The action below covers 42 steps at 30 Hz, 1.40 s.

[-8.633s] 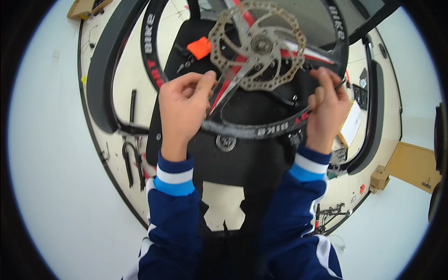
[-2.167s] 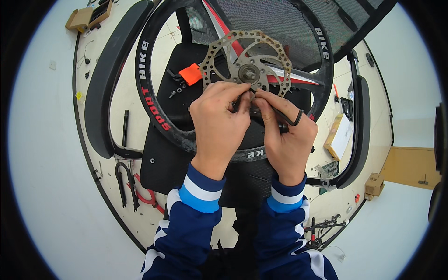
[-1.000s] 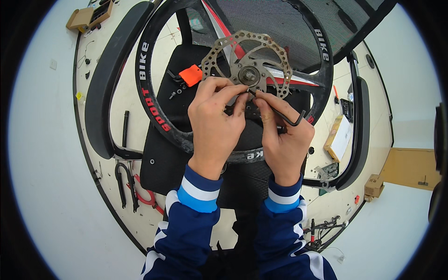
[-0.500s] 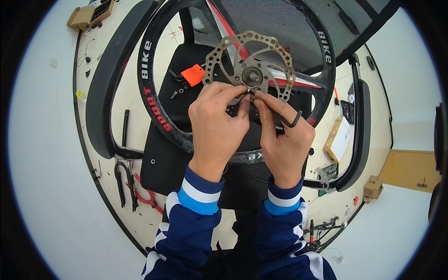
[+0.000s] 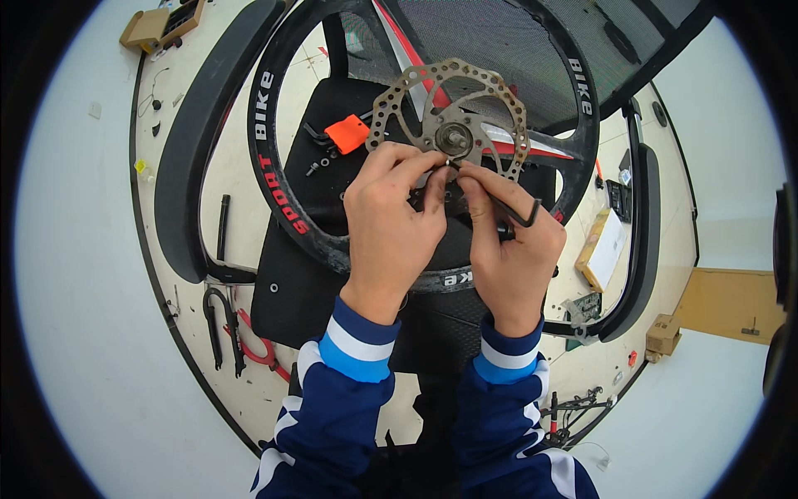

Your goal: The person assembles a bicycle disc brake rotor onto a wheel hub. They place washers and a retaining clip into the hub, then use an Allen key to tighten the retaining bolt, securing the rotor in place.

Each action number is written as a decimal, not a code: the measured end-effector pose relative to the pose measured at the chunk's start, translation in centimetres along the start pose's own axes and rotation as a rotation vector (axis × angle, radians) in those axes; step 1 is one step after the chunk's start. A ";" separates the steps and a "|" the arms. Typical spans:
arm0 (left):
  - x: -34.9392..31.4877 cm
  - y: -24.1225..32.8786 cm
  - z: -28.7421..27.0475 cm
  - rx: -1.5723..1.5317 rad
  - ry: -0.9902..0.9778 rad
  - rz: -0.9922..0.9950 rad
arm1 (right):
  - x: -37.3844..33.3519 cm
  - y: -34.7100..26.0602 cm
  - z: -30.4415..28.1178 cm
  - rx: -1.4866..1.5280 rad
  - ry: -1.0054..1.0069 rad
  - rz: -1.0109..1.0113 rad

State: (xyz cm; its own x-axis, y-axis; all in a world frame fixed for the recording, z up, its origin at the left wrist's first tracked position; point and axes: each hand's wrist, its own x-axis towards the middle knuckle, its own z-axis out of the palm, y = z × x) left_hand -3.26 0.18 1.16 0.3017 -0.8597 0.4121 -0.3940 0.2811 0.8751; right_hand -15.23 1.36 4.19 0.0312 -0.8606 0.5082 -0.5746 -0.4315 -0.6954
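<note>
Right hand, ours (image 5: 515, 245): closed round a black hex key (image 5: 514, 208), whose bent end sticks out to the right of our fingers. Left hand, ours (image 5: 391, 220): curled, thumb and forefinger close together at a small pale piece (image 5: 448, 163) by the key's far end; whether they grip it we cannot tell.

Brake disc (image 5: 432, 126), one, perforated, brown-stained at its ring: just beyond our fingertips, around the hub (image 5: 455, 140) of the wheel. Its near edge is partly hidden by our hands.

Wheel (image 5: 264, 137), one, black rim, spokes in red, white and black: lying over the chair seat (image 5: 303, 287), which is black.

Small goods on the seat, left of the disc: one orange piece (image 5: 347, 133) beside dark bent keys (image 5: 316, 135); one bolt (image 5: 312, 169); at the near left, one ring (image 5: 273, 288).

Surroundings: black armrests, left (image 5: 195, 150) and right (image 5: 644, 237); mesh backrest (image 5: 532, 50), far side. On the floor we list a black fork (image 5: 230, 328), near left, and a white-topped box (image 5: 604, 247), right.
</note>
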 end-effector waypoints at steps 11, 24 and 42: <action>0.2 -0.3 0.1 0.061 0.031 0.016 | -0.4 4.1 -2.8 0.276 0.131 0.542; 0.6 0.3 -0.2 0.006 0.022 -0.038 | 0.3 3.6 -1.3 0.461 -0.021 0.746; 1.1 -0.2 -1.4 -0.241 0.047 -0.163 | 3.3 4.2 -1.8 0.442 0.019 0.682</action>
State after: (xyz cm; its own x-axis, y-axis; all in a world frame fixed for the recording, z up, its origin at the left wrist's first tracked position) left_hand -1.67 -0.22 1.73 0.3859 -0.8830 0.2670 -0.1209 0.2386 0.9636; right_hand -18.98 -2.80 3.82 -0.2253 -0.9697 -0.0942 -0.0860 0.1162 -0.9895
